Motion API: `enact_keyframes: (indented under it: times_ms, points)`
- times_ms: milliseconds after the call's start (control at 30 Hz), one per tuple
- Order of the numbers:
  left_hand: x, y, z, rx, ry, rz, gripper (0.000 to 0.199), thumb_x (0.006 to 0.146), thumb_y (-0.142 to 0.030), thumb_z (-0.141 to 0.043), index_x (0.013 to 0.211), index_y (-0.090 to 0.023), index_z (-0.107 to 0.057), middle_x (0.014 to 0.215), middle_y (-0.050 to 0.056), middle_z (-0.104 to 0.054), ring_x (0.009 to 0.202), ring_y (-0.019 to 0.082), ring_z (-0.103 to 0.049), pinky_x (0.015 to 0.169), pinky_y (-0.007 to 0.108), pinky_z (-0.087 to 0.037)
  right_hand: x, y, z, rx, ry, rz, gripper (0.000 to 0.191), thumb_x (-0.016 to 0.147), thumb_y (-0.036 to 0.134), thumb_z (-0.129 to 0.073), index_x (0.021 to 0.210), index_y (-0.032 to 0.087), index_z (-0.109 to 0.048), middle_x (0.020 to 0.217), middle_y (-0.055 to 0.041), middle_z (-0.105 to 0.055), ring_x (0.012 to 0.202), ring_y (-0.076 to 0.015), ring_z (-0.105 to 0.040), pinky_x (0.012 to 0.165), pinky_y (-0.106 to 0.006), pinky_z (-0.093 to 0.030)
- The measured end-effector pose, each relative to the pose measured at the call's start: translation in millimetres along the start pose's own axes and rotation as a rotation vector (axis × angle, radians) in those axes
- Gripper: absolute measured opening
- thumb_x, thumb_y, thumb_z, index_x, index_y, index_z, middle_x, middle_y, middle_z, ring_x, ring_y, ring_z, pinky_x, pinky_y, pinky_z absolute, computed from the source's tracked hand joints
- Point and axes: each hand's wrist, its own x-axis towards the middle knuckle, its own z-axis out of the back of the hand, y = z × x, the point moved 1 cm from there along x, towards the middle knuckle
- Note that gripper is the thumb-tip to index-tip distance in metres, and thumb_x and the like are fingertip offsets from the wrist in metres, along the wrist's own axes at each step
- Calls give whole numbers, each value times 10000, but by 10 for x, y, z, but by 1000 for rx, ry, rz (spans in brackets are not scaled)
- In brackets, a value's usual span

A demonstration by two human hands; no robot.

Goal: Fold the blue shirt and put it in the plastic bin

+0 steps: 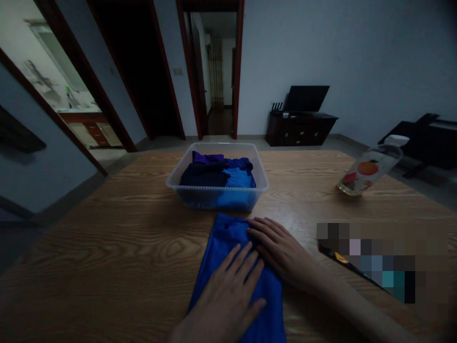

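Observation:
A blue cloth (268, 305) lies flattened lengthwise on the wooden table, its far end just short of a clear plastic bin (262, 183). On the cloth's middle rests my left hand (232, 281), palm down with the fingers spread. My right hand (280, 247) lies flat over the cloth's upper right edge, fingers stretched out and near the left fingertips. Inside the bin are folded fabrics: a purple one (207, 158), a dark one (203, 175) and a light blue one (238, 178).
The wooden table (117, 238) carries a clear bottle with a white cap (371, 166) at the right. Nearer on the right is a pixelated flat object with a dark edge (357, 269). A television (307, 98) on a dark cabinet (302, 129) stands by the far wall.

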Motion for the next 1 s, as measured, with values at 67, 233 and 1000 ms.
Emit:
enact_keyframes:
  times_ms: [67,233,1000]
  points:
    - [112,66,-59,-78,55,-34,703,1118,-548,-493,1691,-152,-395,1736,111,-451,1628,260,-387,1333,422,-339,-4,-103,-82,-5,22,15,460,1147,270,-458,1602,223,-508,1634,-148,-574,1543,-326,-514,1254,-628,-458]
    - [255,289,-115,-191,102,-62,728,1131,-581,-447,1742,-229,-263,1801,53,-327,1679,220,-264,1381,445,-245,-75,-280,-103,40,-67,-108,490,1154,333,-479,1637,255,-441,1637,-131,-577,1514,-280,-560,1281,-601,-440]
    - [418,858,55,-224,-49,-183,381,1119,-235,-520,1480,-211,-640,1610,50,-620,1604,247,-432,1373,524,-286,-145,-99,-101,122,-89,-170,549,1119,285,-554,1646,262,-405,1589,-156,-617,1484,-296,-590,1276,-616,-442]
